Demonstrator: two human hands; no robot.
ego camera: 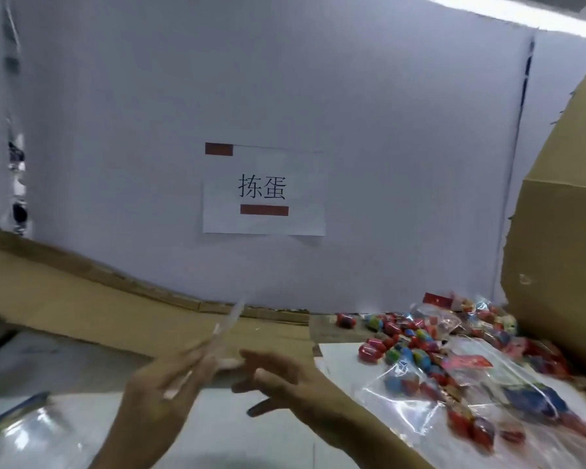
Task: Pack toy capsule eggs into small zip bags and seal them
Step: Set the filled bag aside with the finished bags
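A thin, clear zip bag (224, 328) is being pinched edge-on in the left hand (159, 390), its fingers closed on the bag's lower end while the rest is being held slanting up and away toward the white partition (386, 164). The frame is blurred here, so the exact finger placement cannot be told. The right hand (285, 384) is being held just right of the zip bag, fingers loosely extended and spread, gripping nothing; its fingertips are lying near the bag's lower part, though contact cannot be confirmed.

Further right of the zip bag, a heap of capsule eggs (406, 343), mostly red with some blue and green, is lying loose on the table (251, 434). Nearer than the heap, a large clear plastic bag (454, 401) holding more eggs is being spread flat. A cardboard box (555, 248) is standing at the far right of the heap.

Behind the zip bag, a paper sign (264, 191) with two characters and red strips is being displayed on the partition. Flattened cardboard (82, 299) is lying left of and beneath the bag.
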